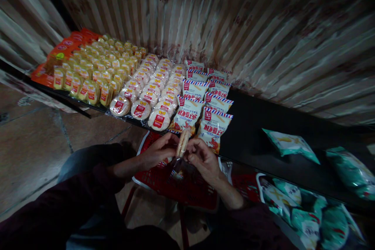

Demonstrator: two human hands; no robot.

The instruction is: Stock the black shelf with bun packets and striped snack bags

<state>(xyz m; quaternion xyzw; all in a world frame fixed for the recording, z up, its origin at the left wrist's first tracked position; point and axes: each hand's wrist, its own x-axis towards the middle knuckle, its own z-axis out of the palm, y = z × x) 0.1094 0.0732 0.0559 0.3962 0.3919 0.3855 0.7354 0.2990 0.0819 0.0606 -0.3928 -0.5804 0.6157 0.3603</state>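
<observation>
Between my two hands is a clear-wrapped pack of rice crackers [183,143], turned edge-on. My left hand [158,151] pinches it from the left, and my right hand [206,161] grips its right side with bent fingers. Just beyond them on the black table stand white snack bags [215,125] with striped tops, in two columns. To their left, round rice cracker packs [159,119] lean in three rows. Below my hands sits a red basket [146,172] with a white rim; what lies in it is mostly dark.
Yellow-wrapped snacks [93,68] fill the table's left part, beside orange bags [68,49]. Green snack bags [290,142] lie on the black table [249,125] at right. A white-rimmed box below holds more green bags [306,222]. A pleated curtain [205,15] hangs behind.
</observation>
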